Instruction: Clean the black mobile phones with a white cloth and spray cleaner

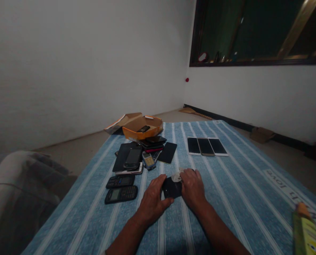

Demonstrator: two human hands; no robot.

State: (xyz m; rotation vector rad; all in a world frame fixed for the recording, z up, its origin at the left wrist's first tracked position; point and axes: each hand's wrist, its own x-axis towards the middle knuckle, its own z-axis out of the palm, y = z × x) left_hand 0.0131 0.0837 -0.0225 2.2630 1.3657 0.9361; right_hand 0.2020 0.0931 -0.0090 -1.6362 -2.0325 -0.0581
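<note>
A blue striped cloth (253, 212) spread beneath everything. The left hand (153, 198) gripped the left side of a dark smartphone (171, 188) between both hands; the right hand (193, 186), at its right edge, clutched a crumpled whitish wipe (176, 176) against it.

Held phone (171, 190): dk face, smooth, sl. glossy; glass or plastic, n/c.
Wipe (176, 176): whitish, soft, crumpled; cloth or paper, can't tell.
Bed-type cover (171, 226): blue/wht striped cloth, matt, woven look.
Keypad phones (121, 194): blk plastic, semi-matt, ribbed by keys.
Three-phone row (206, 147): dk screens, smooth, low sheen; pale surrounds, plastic or metal n/c.
Box (136, 134): cardboard, matt; orange o/side, plain brn i/side.
Wall (94, 63): wht, matt, mostly smooth.
Window (264, 28): dk glass, faint gloss.
LH drape (19, 198): thin, wrinkled, semi-sheer; mat'l unclear.
</note>
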